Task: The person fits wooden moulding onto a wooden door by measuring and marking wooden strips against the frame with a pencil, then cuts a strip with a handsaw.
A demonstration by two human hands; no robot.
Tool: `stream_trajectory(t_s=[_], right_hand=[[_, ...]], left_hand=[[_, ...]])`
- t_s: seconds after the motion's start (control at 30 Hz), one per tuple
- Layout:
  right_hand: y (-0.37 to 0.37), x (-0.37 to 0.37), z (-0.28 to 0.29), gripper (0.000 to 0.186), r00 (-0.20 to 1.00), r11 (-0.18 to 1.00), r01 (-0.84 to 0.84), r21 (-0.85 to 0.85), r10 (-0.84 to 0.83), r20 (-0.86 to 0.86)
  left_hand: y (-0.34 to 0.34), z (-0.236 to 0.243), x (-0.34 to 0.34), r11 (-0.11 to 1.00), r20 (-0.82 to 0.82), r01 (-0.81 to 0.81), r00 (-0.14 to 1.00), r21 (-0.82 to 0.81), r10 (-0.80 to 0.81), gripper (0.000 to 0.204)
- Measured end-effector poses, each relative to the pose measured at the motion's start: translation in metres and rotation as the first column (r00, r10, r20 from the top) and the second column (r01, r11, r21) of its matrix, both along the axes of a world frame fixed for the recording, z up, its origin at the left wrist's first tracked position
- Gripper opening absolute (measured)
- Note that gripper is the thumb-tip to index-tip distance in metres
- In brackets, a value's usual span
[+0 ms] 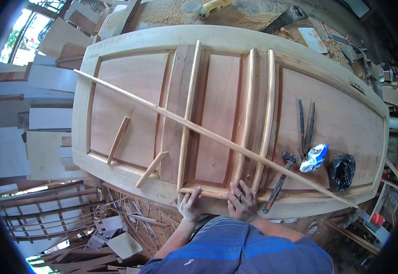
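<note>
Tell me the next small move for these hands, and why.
Perhaps press the short strip down evenly: it lies along the lower edge of the middle panel, the left hand and right hand both have fingers on it, set apart, and the hammer lies unheld to the right.

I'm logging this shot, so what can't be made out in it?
- Head view: any contents of the black plastic bag, hidden by its film.
- Head view: any contents of the blue and white packet, hidden by its wrapper.
- Head view: palms of the left hand and right hand, hidden by their backs.
- Head view: whatever holds up the panelled door, hidden by the door.
</note>
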State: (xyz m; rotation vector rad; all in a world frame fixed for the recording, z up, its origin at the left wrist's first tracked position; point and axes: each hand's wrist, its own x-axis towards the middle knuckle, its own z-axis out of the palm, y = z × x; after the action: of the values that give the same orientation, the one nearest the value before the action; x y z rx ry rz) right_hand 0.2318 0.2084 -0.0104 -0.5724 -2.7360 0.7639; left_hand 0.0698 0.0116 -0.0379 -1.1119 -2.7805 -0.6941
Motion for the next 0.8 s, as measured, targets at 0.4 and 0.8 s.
stream_trajectory(t_s=[0.4, 0.8], right_hand=[[0.016, 0.008, -0.015, 0.033, 0.991, 0.993, -0.084, 0.079, 0.091, -0.094], [0.013, 0.013, -0.021, 0.034, 0.988, 0.996, -0.078, -0.044, 0.071, -0.134]], left_hand=[[0.002, -0.003, 0.000, 1.000, -0.012, 0.022, 1.000, 0.012, -0.022, 0.024], [0.007, -0.001, 0.000, 0.999, -0.034, 0.010, 0.999, -0.033, -0.011, 0.024]])
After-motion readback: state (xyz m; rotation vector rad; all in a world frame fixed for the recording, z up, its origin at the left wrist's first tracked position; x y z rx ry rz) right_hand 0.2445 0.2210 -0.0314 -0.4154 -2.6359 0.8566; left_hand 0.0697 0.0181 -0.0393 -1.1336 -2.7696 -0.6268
